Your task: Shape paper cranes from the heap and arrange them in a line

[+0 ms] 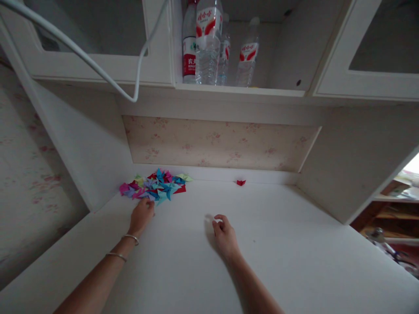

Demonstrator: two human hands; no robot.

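Observation:
A heap of small folded paper pieces in blue, pink, red, purple and pale green lies at the back left of the white desk. My left hand, with two thin bangles on the wrist, reaches to the heap's near edge; its fingers are curled at a blue piece, and whether they grip it is hidden. My right hand rests on the desk in the middle, its fingers curled in loosely, with nothing that I can see in them. One red folded piece lies alone by the back wall.
Above the desk an open shelf holds several plastic water bottles between two cabinet doors. A white cable hangs across the upper left. Side panels close in the desk on both sides. Cluttered shelves show at the right.

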